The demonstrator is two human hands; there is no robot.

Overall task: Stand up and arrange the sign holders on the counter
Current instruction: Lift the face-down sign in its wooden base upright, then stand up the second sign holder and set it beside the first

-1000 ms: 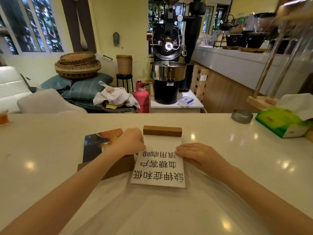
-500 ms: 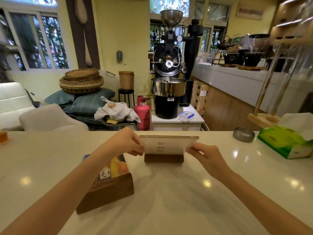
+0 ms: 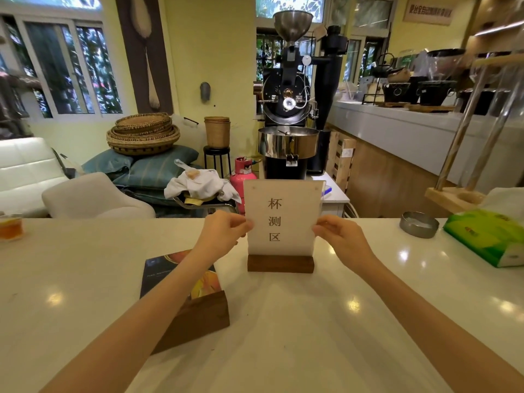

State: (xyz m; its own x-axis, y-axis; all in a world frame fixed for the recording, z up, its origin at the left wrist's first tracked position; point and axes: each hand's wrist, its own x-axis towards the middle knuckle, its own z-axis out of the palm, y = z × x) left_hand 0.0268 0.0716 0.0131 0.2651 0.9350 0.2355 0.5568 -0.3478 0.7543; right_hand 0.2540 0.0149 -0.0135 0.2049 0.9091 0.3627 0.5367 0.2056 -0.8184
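counter: glossy white | sign holder: matt panel, dark wood base

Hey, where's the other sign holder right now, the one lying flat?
In the head view, the flat sign holder lies on the counter left of centre, under the left forearm, just left of the upright sign holder.

Both forearms reach up from the lower corners toward frame centre; left hand and right hand pinch with fingers curled inward.

- The sign holder, flat on the counter a second ago, is now stood upright on its wooden base.
- Its side edges are now pinched by the left hand and right hand.
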